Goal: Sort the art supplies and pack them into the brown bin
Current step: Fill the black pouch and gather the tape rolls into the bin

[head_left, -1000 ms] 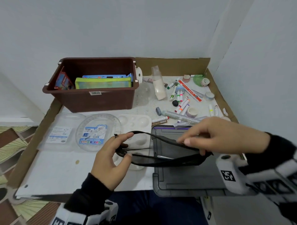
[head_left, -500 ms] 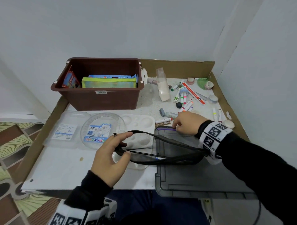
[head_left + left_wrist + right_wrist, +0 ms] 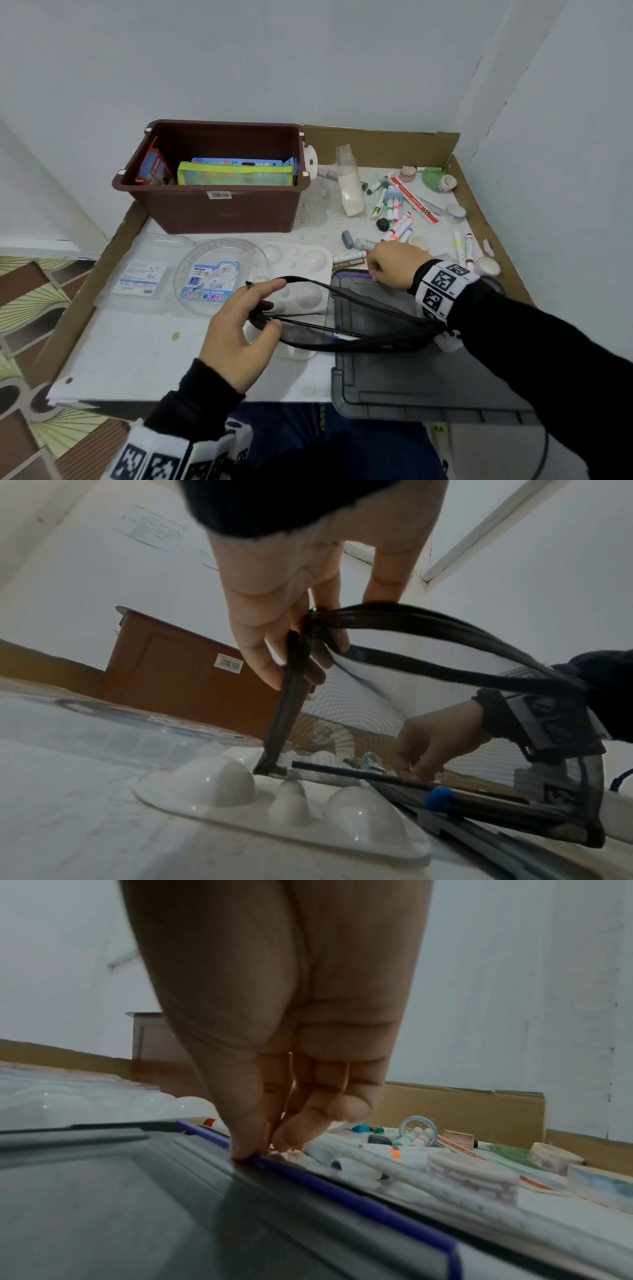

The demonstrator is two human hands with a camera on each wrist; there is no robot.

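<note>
I judge the step in hand to be filling the black mesh pouch (image 3: 359, 318): my left hand (image 3: 239, 329) grips its open end above the tabletop while my right hand (image 3: 394, 263) pinches a slim purple pen (image 3: 342, 1191) lying along the grey lid's (image 3: 394, 373) far edge. Next, the rigid pen must be lifted and slid into the limp pouch, which is then bound for the hard-walled brown bin (image 3: 219, 209) at the back left.

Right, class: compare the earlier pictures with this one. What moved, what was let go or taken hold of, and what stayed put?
The right hand let go of the black mesh pouch, reached forward to the far edge of the grey lid and now pinches a purple pen lying there. The left hand kept its grip on the pouch's open end. The brown bin and loose markers did not move.
</note>
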